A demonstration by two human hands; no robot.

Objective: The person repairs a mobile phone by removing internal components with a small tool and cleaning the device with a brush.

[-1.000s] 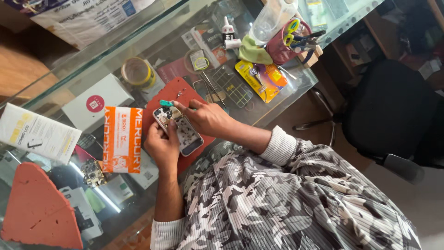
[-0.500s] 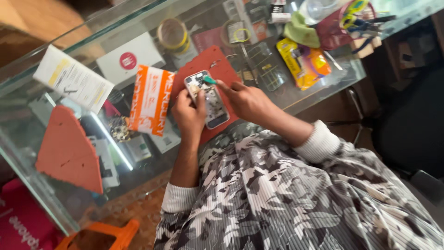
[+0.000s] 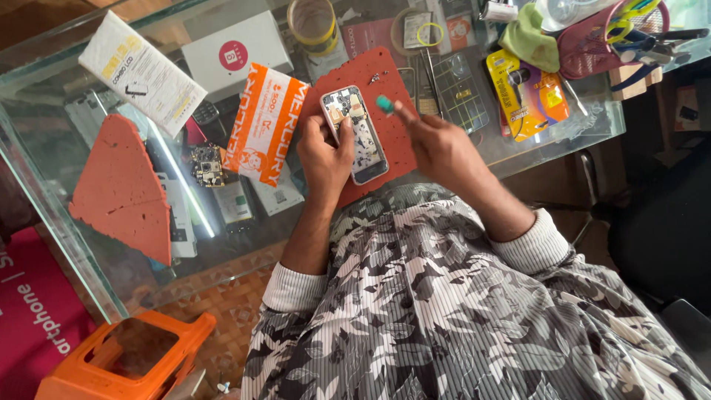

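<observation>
An opened phone (image 3: pixel 355 133) with its back cover off lies on a red mat (image 3: pixel 370 81) on the glass counter. My left hand (image 3: pixel 323 152) grips the phone along its left side, thumb resting on the exposed inside. My right hand (image 3: pixel 435 142) is just right of the phone and holds a small tool with a green handle (image 3: pixel 384 104), lifted slightly away from the phone's upper right corner. A few tiny screws (image 3: pixel 378 75) sit on the mat above the phone.
An orange-and-white packet (image 3: pixel 266 122) lies left of the phone, with white boxes (image 3: pixel 141 72) and a tape roll (image 3: pixel 314 24) behind. A gridded parts tray (image 3: pixel 458 89), a yellow packet (image 3: pixel 527 92) and a pink basket of tools (image 3: pixel 592 44) stand to the right. A red triangular mat piece (image 3: pixel 122 185) lies at left.
The view has swung so the counter sits more level. My right hand with the green-handled tool has drawn back from the phone toward the right. The left hand keeps its hold.
</observation>
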